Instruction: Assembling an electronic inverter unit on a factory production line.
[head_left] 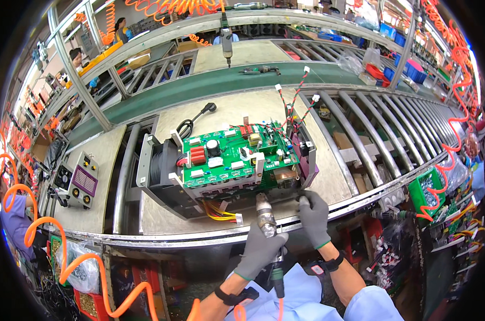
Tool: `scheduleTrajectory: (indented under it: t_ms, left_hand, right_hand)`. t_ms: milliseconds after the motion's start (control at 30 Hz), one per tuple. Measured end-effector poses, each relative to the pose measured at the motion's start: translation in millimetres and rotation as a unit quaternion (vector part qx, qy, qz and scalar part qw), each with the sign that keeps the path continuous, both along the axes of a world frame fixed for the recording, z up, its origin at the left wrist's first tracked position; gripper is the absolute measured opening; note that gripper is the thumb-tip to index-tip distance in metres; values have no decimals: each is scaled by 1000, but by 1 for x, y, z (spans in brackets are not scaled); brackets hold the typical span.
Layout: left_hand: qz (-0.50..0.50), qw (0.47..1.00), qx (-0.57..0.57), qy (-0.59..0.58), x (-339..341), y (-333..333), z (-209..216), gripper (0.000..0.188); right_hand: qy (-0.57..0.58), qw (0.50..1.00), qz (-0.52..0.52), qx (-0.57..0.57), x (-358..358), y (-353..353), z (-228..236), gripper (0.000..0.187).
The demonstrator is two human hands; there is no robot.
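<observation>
The left hand (261, 250) grips a power driver (266, 218), its nose just beside the near side of the electronic unit (162, 160). The right hand (313, 216) is curled near the unit's right near corner; whether it pinches something small, I cannot tell. Just beyond both hands, the unit rests on a pale panel (333, 166), its green circuit board (232, 151) bearing markings too small to read. Well left of the hands, a smaller purple-fronted unit (83, 181) carries equally illegible markings.
</observation>
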State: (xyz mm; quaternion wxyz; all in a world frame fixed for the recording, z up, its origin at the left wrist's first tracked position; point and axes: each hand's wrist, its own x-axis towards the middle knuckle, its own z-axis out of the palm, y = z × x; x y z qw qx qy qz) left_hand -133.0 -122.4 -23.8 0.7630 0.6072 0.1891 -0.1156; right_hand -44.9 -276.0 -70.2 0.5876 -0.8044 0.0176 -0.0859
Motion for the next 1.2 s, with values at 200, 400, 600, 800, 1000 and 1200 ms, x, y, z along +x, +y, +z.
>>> scheduleTrajectory:
  t_ms: [200, 400, 600, 800, 1000, 1200]
  left_hand:
    - [75, 995, 55, -32, 37, -28, -11, 46]
    - [98, 969, 228, 7, 64, -39, -13, 55]
    - [95, 959, 266, -21, 76, -38, -18, 39]
    - [54, 958, 281, 30, 83, -34, -25, 40]
    - [79, 955, 286, 13, 81, -35, -25, 41]
    - [79, 958, 273, 23, 81, -36, -27, 42]
  right_hand:
    - [-81, 995, 9, -54, 23, -16, -7, 46]
    - [-144, 982, 51, -114, 32, -17, -13, 53]
    - [-123, 985, 88, -82, 36, -23, -17, 40]
    - [-133, 983, 101, -83, 39, -25, -24, 35]
    - [-138, 983, 107, -65, 40, -27, -28, 34]
    - [-127, 983, 120, -60, 41, -30, -30, 37]
